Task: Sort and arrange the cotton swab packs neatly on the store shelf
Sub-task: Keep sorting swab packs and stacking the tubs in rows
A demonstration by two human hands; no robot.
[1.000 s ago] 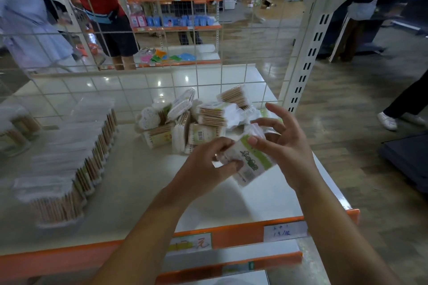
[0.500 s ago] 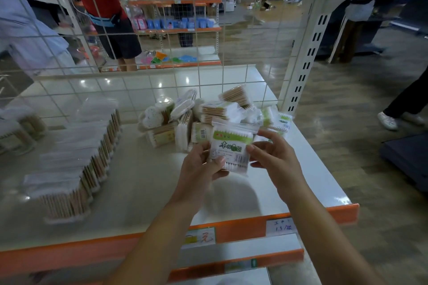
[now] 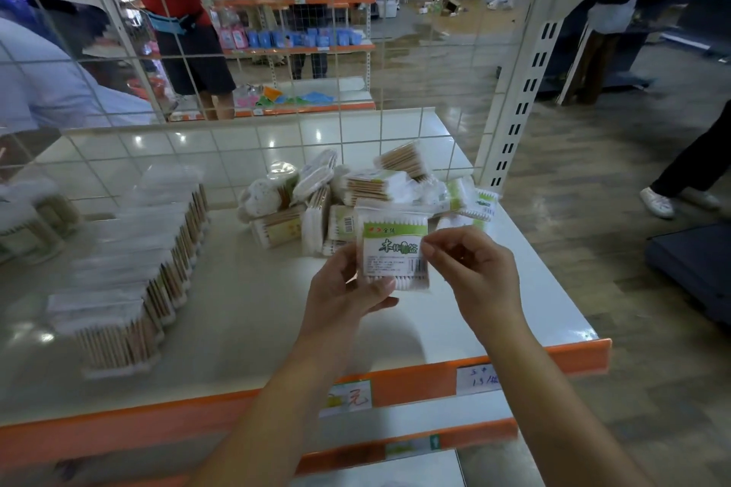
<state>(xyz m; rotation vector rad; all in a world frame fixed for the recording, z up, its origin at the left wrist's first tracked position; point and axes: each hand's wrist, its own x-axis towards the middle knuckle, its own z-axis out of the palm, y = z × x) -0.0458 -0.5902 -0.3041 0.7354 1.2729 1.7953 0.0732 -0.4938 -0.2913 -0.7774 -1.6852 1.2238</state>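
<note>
I hold one cotton swab pack [image 3: 395, 249] upright above the white shelf [image 3: 245, 312], its green and white label facing me. My left hand [image 3: 344, 289] grips its lower left edge, thumb across the bottom. My right hand [image 3: 470, 269] pinches its right edge between thumb and forefinger. Behind the pack lies a loose heap of cotton swab packs [image 3: 356, 198] near the shelf's back right. A tidy row of standing packs [image 3: 146, 261] runs along the left side.
A wire grid panel [image 3: 277, 51] backs the shelf; people stand beyond it. The shelf's orange front rail [image 3: 415, 383] carries price tags. A slotted white upright [image 3: 522, 99] stands at the right rear corner. More packs [image 3: 35, 213] sit at the far left. Open floor lies to the right.
The pack has been turned from tilted to upright with its label toward me and lifted slightly. My right hand shifted from cupping it to pinching its right edge.
</note>
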